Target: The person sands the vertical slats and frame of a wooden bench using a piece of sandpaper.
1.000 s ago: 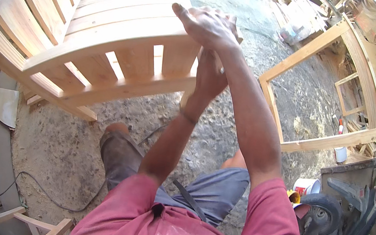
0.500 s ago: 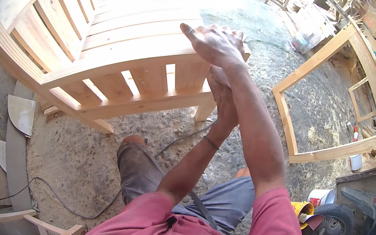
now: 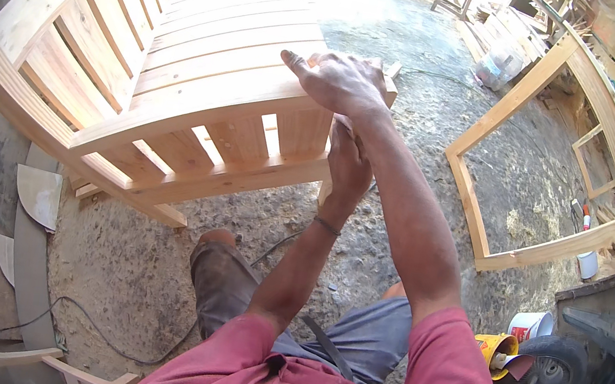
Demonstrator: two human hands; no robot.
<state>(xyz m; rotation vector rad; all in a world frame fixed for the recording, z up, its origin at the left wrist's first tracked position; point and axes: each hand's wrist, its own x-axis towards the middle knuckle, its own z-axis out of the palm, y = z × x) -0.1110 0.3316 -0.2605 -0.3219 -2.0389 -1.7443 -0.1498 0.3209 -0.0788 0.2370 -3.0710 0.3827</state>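
Observation:
A pale slatted wooden bench (image 3: 234, 144) stands in front of me to the left. My right hand (image 3: 340, 85) lies over the front end of its armrest (image 3: 200, 105), thumb stretched out on top and fingers bent over the far side. Below it, my left hand (image 3: 348, 162) is raised against the front post under the armrest. My right forearm passes over it, so its fingers are largely hidden. Whether a small thing lies under either palm does not show.
A wooden frame (image 3: 469, 201) leans at the right. Beyond my right elbow are a white bucket (image 3: 532, 324), a yellow bucket (image 3: 492, 348) and a black wheel (image 3: 561, 369). A dark cable (image 3: 114, 346) crosses the floor. Curved wooden pieces (image 3: 15, 359) lie at lower left.
Both hands have shifted slightly left in the picture. My left hand is lower and more covered by my right arm. The bench looks unmoved.

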